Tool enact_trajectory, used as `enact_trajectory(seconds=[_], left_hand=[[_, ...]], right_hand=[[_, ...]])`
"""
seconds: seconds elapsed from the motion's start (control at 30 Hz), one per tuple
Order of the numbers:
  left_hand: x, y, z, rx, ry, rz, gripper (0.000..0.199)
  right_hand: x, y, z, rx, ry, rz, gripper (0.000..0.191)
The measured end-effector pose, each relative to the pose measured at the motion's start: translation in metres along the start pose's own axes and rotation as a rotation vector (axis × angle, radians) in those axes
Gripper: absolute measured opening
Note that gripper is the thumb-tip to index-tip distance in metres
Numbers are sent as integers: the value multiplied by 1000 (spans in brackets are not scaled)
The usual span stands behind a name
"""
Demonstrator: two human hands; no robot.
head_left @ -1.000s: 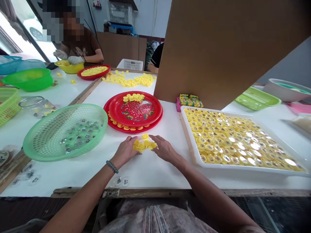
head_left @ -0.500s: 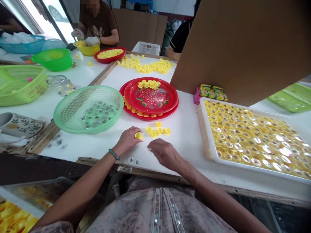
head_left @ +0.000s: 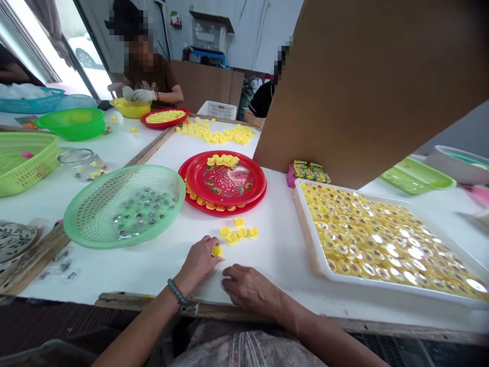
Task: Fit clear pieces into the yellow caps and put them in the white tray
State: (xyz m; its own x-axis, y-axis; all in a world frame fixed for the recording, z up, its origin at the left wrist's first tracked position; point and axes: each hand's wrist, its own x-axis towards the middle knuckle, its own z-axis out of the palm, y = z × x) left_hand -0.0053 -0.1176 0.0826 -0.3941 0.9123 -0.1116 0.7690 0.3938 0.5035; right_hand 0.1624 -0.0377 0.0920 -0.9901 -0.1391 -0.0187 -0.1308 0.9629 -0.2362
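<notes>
My left hand (head_left: 199,264) rests on the white table top, its thumb and fingers closed around a small yellow cup-shaped piece (head_left: 217,251). Close by on the right, my right hand (head_left: 250,289) is pinching a clear round disc (head_left: 223,281) at its fingertips; only the disc's edge shows. Several loose yellow cup-shaped pieces (head_left: 232,237) lie just beyond my hands. Past them sit stacked red plates (head_left: 244,196), with more yellow pieces on the top plate and between the two. To the left, a pale green basket (head_left: 86,224) contains many clear discs with dark prints (head_left: 141,211).
A white tray (head_left: 319,265) full of yellow pieces with printed discs stands at right. Behind it a cardboard sheet (head_left: 344,92) leans over the table. Wooden strips (head_left: 151,148) edge the table. Across it, a gloved co-worker (head_left: 153,81) handles a yellow bowl (head_left: 132,109).
The view has tilted up and shifted right. My right hand has come down toward the table edge and now pinches a clear disc. My left hand still grips the yellow piece.
</notes>
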Motion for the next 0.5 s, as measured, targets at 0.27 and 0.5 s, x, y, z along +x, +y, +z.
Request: enact_trajectory(seconds=[0.27, 0.5], left_hand=[[-1, 22, 18, -97, -42, 81, 37], [-18, 46, 11, -608, 87, 48, 29]], right_hand=[[-39, 16, 16, 498, 426, 496, 14], [-41, 19, -6, 1327, 699, 650, 21]])
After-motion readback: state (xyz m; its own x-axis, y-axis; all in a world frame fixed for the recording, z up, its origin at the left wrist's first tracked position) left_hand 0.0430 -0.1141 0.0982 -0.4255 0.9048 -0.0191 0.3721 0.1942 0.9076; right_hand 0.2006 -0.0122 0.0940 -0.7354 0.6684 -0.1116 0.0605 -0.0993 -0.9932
